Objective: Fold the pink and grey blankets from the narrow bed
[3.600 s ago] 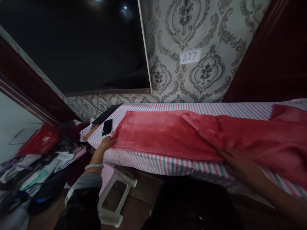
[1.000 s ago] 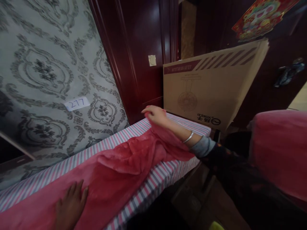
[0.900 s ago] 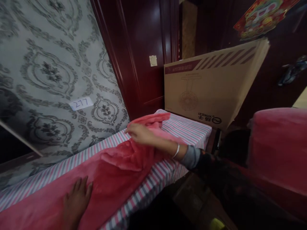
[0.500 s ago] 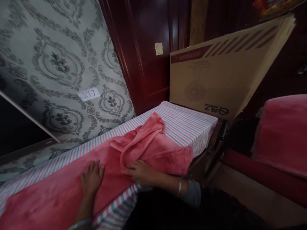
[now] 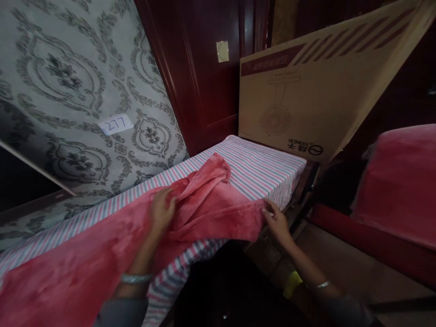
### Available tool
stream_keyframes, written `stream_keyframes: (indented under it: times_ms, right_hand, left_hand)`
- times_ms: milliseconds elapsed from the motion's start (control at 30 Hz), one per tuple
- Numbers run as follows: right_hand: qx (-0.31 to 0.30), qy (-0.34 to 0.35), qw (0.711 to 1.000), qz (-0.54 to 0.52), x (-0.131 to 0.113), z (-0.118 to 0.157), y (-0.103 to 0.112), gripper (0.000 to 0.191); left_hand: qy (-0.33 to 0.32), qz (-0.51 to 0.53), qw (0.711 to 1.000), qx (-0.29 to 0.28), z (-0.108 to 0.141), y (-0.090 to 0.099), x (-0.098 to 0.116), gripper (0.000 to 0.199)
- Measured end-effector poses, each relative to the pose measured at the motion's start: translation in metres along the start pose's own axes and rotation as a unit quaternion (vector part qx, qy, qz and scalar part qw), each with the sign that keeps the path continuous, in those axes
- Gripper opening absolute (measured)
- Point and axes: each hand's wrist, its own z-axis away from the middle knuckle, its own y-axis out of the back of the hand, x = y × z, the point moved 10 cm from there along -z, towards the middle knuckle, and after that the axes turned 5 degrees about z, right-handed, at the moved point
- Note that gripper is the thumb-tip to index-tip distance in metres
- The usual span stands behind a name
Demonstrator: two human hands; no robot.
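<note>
A pink plush cover point(image 5: 112, 240) lies along a striped sheet point(image 5: 259, 163), bunched into folds at its far end. My left hand point(image 5: 161, 213) rests on the cover beside the bunched folds, its thumb apart from the fingers; it is somewhat blurred. At the cover's right corner, my right hand point(image 5: 277, 222) pinches the edge between thumb and fingers. That corner is pulled out over the side of the sheet.
A large cardboard box point(image 5: 306, 100) stands behind the sheet's far end, against a dark red door point(image 5: 204, 81). Patterned wallpaper point(image 5: 85, 91) bears a paper label point(image 5: 116, 123) reading 277. On the right is another pink plush-covered piece point(image 5: 398, 186).
My right hand has moved right from the middle folds to the cover's corner and gripped it. My left hand has slid forward and right toward the folds. The view has shifted slightly.
</note>
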Motion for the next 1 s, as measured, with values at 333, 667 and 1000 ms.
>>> stream_keyframes:
  times_ms: [333, 667, 1000]
  right_hand:
    - [-0.123, 0.018, 0.992, -0.033, -0.036, 0.01, -0.018, 0.051]
    - [-0.229, 0.235, 0.944, -0.024, -0.179, 0.0, -0.025, 0.026]
    - [-0.13, 0.409, 0.903, -0.013, -0.273, -0.029, -0.067, 0.011]
  left_hand:
    - [-0.038, -0.056, 0.982, -0.176, -0.086, -0.14, 0.107, 0.021]
    - [0.116, 0.223, 0.968, -0.018, -0.09, -0.09, 0.071, 0.024]
    - [0.144, 0.485, 0.859, -0.077, -0.052, -0.067, 0.094, 0.028]
